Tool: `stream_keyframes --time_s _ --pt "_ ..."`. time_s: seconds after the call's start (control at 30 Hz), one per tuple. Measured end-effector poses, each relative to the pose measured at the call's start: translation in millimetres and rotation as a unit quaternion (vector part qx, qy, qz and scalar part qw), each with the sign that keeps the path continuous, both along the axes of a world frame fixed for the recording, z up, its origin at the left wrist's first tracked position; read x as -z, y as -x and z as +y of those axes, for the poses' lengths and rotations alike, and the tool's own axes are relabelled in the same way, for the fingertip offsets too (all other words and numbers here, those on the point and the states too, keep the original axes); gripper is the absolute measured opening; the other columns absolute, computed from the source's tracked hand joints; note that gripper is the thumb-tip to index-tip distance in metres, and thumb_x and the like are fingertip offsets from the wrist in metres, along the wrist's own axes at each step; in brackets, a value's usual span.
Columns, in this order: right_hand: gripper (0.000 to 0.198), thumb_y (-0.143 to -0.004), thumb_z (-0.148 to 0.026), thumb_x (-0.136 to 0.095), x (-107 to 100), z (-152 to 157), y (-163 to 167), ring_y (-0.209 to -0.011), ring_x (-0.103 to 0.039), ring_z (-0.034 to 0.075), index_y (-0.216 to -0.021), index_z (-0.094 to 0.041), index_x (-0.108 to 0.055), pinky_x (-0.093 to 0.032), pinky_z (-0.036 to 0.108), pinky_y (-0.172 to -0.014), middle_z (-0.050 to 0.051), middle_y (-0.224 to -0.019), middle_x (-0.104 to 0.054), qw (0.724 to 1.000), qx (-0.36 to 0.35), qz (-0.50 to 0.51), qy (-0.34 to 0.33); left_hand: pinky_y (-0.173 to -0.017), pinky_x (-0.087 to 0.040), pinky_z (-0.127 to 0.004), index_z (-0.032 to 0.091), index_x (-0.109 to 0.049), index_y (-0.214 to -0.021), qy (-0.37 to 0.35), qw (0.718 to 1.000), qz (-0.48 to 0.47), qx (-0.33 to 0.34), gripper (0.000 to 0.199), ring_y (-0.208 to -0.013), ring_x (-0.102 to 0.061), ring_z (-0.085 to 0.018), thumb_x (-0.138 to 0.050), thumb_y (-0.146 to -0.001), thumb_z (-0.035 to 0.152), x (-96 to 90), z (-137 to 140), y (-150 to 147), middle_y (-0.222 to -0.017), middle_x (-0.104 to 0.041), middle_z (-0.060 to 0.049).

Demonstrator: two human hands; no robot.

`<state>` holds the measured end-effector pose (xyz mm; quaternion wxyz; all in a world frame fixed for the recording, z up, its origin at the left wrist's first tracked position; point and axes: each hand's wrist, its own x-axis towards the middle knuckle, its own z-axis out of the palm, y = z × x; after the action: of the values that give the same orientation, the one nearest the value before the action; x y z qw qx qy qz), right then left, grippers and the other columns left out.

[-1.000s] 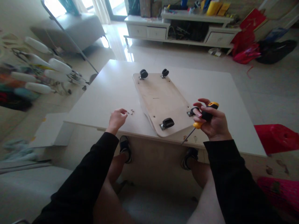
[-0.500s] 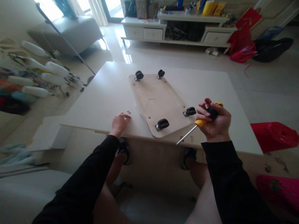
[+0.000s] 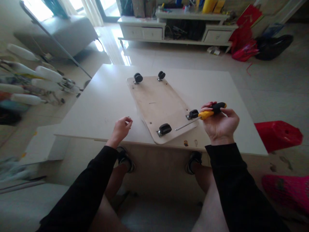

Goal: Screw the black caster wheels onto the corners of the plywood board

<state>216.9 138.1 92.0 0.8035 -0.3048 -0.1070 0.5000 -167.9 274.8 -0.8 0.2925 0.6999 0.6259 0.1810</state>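
Observation:
A pale wooden board (image 3: pixel 159 100) lies on the white tabletop (image 3: pixel 96 106), with several black caster wheels (image 3: pixel 165 129) standing up near its corners. My left hand (image 3: pixel 120 129) is just left of the board, thumb and fingers pinched together. A tiny dark piece, seemingly a screw (image 3: pixel 128 117), shows at its fingertips, too small to see clearly. Right of the board, my right hand (image 3: pixel 220 124) is palm up, its fingers round the handle of a yellow-and-black screwdriver (image 3: pixel 206 114). The shaft points left over the board's near right corner, beside a caster.
Two small brownish and metallic bits, (image 3: pixel 185 142) among them, lie by the table's near edge. A red plastic stool (image 3: pixel 277 136) stands right of the table. A white cabinet (image 3: pixel 142 32) is along the far wall, and bulky white-wrapped items (image 3: pixel 49 74) are at the left.
My left hand has lifted slightly from the table, and the small dark screw-like pieces beside it no longer show there. The screwdriver has swung from pointing down to nearly level over the board.

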Motion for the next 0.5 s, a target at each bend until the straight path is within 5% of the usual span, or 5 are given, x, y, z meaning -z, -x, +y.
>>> stream_keyframes --time_s 0.17,0.3,0.5 --pt "0.024 -0.073 -0.027 -0.087 9.0 10.6 0.0 -0.11 -0.069 0.016 -0.091 -0.028 -0.071 -0.068 0.03 -0.082 -0.001 -0.109 -0.07 0.993 0.086 -0.076 0.014 -0.06 -0.048 -0.028 0.021 -0.075 -0.087 -0.031 0.981 -0.187 0.047 0.016 -0.061 -0.066 -0.017 -0.074 -0.085 0.037 -22.6 -12.8 -20.5 -0.063 -0.066 0.0" --pt "0.033 -0.075 -0.041 -0.093 11.7 11.6 4.7 -0.123 -0.069 0.015 -0.102 -0.039 -0.075 -0.068 0.038 -0.104 -0.005 -0.119 -0.07 0.987 0.062 -0.148 0.018 -0.055 -0.046 -0.026 0.02 -0.077 -0.086 -0.032 0.951 -0.299 0.071 0.019 -0.056 -0.059 -0.014 -0.081 -0.081 0.039 -33.9 -30.3 -40.5 -0.062 -0.064 0.0" --pt "0.049 -0.063 -0.046 -0.103 10.5 13.5 24.6 -0.111 -0.072 0.014 -0.102 -0.038 -0.075 -0.069 0.033 -0.096 -0.004 -0.111 -0.069 0.987 0.08 -0.129 0.054 -0.056 -0.045 -0.024 0.019 -0.076 -0.087 -0.038 0.921 -0.382 0.065 0.02 -0.058 -0.056 -0.01 -0.086 -0.076 0.033 -38.0 -45.3 -59.9 -0.072 -0.071 -0.001"
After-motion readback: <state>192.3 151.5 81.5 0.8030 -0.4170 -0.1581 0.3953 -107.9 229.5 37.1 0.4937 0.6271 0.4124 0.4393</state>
